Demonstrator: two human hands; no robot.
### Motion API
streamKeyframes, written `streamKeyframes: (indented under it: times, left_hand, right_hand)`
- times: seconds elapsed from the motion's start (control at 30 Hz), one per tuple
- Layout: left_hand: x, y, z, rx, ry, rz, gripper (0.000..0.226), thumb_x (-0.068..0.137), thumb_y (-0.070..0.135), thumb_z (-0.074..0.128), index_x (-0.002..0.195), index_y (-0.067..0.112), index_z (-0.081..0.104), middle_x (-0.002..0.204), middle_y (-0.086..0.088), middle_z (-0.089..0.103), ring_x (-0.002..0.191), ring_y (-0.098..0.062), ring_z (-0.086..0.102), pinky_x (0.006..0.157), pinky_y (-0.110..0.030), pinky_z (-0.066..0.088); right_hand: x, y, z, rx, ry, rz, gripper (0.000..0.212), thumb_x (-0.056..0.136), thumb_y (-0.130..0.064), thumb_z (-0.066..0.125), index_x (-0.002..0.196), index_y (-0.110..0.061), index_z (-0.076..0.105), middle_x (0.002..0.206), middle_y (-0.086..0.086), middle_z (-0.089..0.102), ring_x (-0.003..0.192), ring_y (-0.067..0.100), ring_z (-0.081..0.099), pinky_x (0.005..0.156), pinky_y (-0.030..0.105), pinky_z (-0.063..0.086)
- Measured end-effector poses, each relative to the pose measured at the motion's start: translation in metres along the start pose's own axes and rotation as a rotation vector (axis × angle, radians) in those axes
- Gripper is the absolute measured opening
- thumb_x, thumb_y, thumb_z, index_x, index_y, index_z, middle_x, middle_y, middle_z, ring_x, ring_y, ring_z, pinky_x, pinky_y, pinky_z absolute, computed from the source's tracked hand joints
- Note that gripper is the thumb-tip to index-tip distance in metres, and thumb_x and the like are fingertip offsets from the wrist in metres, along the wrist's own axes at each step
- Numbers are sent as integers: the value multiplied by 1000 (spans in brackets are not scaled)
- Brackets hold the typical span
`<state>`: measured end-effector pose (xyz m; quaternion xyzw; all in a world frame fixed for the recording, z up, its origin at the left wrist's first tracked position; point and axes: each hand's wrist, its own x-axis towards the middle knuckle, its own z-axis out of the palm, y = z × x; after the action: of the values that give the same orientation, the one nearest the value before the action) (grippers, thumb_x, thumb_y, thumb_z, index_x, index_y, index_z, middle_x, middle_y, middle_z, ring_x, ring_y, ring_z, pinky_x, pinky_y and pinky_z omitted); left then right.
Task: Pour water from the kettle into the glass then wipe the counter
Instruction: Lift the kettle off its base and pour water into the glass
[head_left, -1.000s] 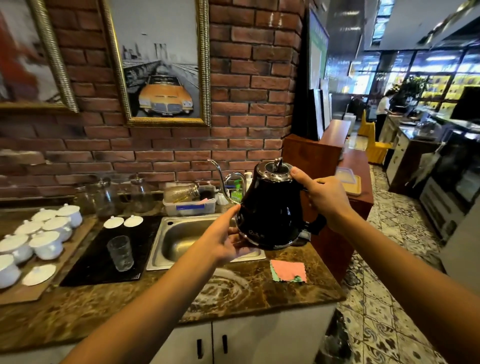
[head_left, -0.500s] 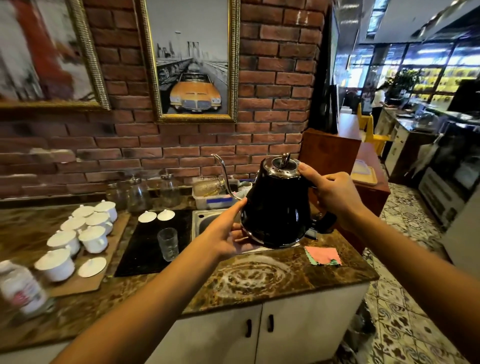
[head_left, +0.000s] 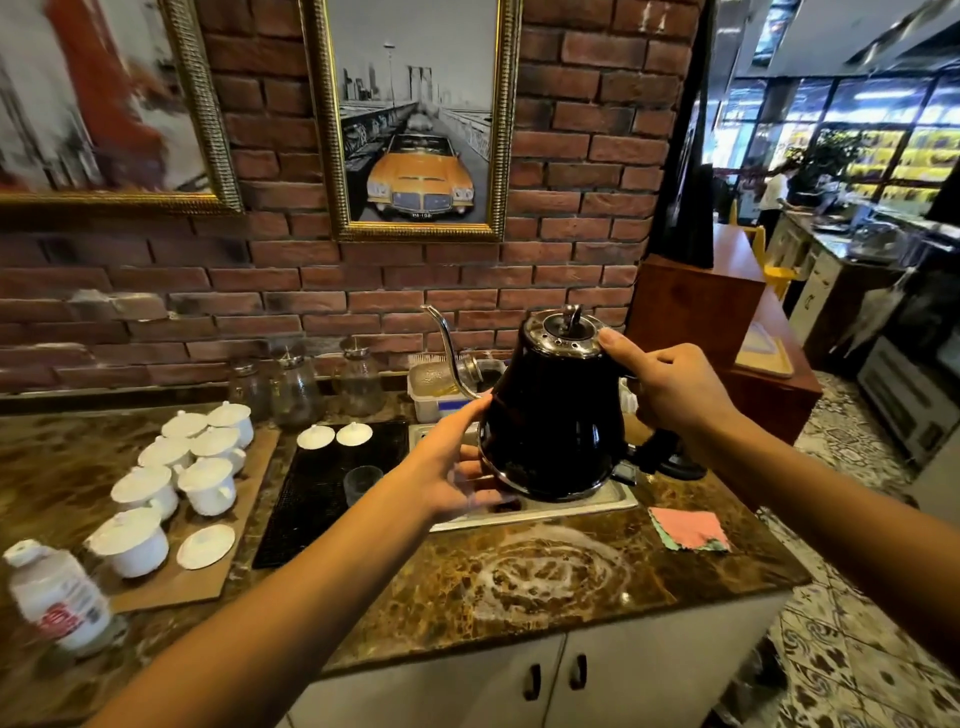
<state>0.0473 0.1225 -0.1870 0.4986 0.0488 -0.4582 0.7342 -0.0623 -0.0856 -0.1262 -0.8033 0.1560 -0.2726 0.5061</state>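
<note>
Kettle (head_left: 553, 415) has moved left over the sink (head_left: 571, 508), nearer the glass (head_left: 362, 480).

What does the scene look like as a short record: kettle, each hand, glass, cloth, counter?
kettle: black, held over the sink
right hand: grips the kettle's handle, thumb at the lid
left hand: open fingers against the kettle's lower side
glass: upright on the black mat
cloth: pink, right of the sink
counter: whitish smear before the sink
</note>
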Motion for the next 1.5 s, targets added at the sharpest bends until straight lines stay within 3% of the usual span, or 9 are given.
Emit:
streamKeyframes:
  times: [0.13,0.3,0.5,0.63,0.9,1.03,1.17,1.43,1.5]
  left_hand:
    - [30,27,-9,-3,18,20,62,82,43,78,117,-5,60,111,-23,69,104,-38,68,90,-57,56]
    - [67,58,-26,-14,46,45,71,74,43,85,126,1,61,120,-22,69,108,-39,68,83,-54,60]
    - [98,79,-46,-14,76,39,69,73,46,84,127,8,65,105,-13,75,104,-31,70,85,-49,59]
    - [112,85,-65,-36,55,-25,49,73,45,83,97,5,70,67,-8,67,65,-23,70,89,-45,58]
    - [140,91,-114,-59,31,-133,44,71,44,86,63,3,72,78,-12,70,88,-27,67,91,-45,57]
    - [154,94,-147,-43,22,-191,47,71,46,86,86,4,73,102,-16,72,102,-32,69,100,-48,54]
    - [167,93,-180,-40,21,-231,51,76,46,83,98,1,74,115,-18,71,107,-34,68,96,-47,55]
    - [188,80,-241,-74,4,-318,63,74,43,86,119,1,69,116,-17,71,102,-32,70,77,-43,59]
    - [189,74,-256,-92,8,-339,61,73,43,85,115,2,68,117,-17,71,103,-32,69,82,-44,59]
  right_hand:
    - [36,7,14,28,-30,12,75,69,-75,71,48,-12,37,50,4,24,40,15,22,48,28,21]
    - [69,20,34,63,-114,-19,86,60,-86,69,54,-5,41,48,0,24,38,13,23,41,24,23]
    - [90,37,67,84,-119,-18,72,85,-65,65,52,-6,39,49,2,24,40,15,21,44,22,19]
    - [96,48,87,56,-123,-43,68,90,-61,63,48,-16,35,47,1,26,38,14,23,44,21,23]
    - [89,55,141,-21,-32,-25,70,90,-64,63,46,-21,29,50,5,25,48,20,21,53,36,20]
    - [78,52,178,-114,46,-26,76,93,-60,60,49,-7,26,48,5,28,48,23,25,53,44,22]
    - [69,60,218,-221,134,-6,83,87,-71,54,51,-2,26,46,3,27,45,19,26,56,49,25]
    - [45,92,289,-330,261,98,72,91,-67,50,47,-19,20,43,-6,23,43,11,22,52,36,19]
    - [39,99,305,-349,280,118,70,95,-60,52,44,-22,22,42,-5,23,41,12,23,51,33,17]
